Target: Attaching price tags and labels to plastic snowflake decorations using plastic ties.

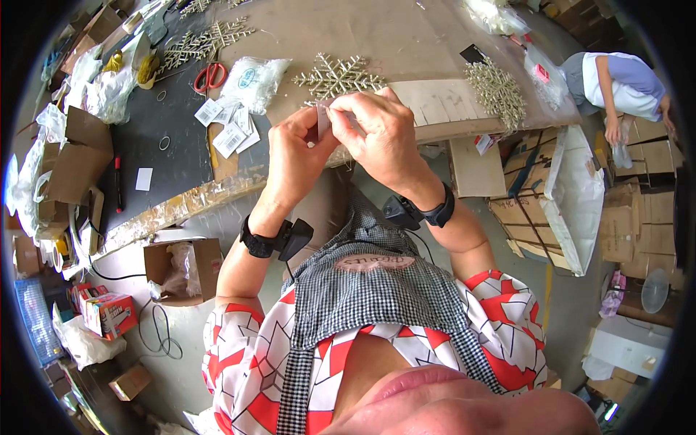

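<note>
The handling of a small pale card [323,122] looks to be midway, as the piece is raised above the near edge of the bench [304,32] and not laid down anywhere. The left hand [293,158] grasps it between thumb and fingers, while the right hand [380,134] has its thumb and fingertips drawn together at the card's upper edge; whether these grip the card or something finer cannot be told. Just beyond the hands, a glittery snowflake [338,75] lies flat, partly hidden by the right hand, and no card shows on its visible part. Printed labels [230,132] lie in a loose, overlapping group to the left, apart from both hands, so that supply seems not used up. Near them are a clear plastic bag [254,83] and red-handled scissors [211,77], neither held. More snowflakes [221,36] lie at the far left, and a heaped cluster of snowflakes [497,94] sits to the right with a black tag [472,54] beside it; how many of these are finished is not visible.
</note>
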`<move>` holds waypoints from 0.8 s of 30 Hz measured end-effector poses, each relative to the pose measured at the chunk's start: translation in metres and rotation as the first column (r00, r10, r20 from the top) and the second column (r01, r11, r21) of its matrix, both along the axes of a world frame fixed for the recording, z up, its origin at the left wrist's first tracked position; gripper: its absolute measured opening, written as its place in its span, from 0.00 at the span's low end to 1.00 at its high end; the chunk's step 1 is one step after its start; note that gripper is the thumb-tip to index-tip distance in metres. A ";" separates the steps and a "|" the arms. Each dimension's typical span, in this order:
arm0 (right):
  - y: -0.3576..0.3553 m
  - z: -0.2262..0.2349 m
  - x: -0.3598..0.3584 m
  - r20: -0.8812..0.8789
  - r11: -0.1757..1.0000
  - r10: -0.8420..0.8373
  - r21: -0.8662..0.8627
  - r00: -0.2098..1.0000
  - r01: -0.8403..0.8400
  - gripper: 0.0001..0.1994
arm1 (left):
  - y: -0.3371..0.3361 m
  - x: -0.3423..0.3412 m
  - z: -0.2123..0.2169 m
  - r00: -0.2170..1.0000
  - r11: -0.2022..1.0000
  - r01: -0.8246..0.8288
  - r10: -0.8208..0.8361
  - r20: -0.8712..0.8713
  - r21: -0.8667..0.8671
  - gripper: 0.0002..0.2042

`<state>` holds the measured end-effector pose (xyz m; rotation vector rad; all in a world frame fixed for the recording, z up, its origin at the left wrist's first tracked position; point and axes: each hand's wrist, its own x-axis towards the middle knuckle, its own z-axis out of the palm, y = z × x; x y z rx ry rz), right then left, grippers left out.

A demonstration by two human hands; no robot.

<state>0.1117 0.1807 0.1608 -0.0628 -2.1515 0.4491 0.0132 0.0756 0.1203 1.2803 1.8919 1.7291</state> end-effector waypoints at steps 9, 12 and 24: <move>0.005 -0.002 0.027 0.222 0.827 0.251 -0.555 0.942 -0.090 0.02 | -0.006 0.015 0.011 0.916 0.997 -0.075 0.072 -0.395 0.010 0.13; 0.009 -0.012 0.037 0.150 0.751 0.315 -0.643 0.937 -0.150 0.03 | -0.013 0.020 0.014 0.931 0.998 0.039 -0.018 -0.364 0.051 0.16; 0.016 -0.053 0.063 0.078 0.424 0.520 -0.888 0.850 -0.178 0.06 | -0.011 0.024 -0.028 0.899 0.954 0.265 -0.298 0.322 0.143 0.05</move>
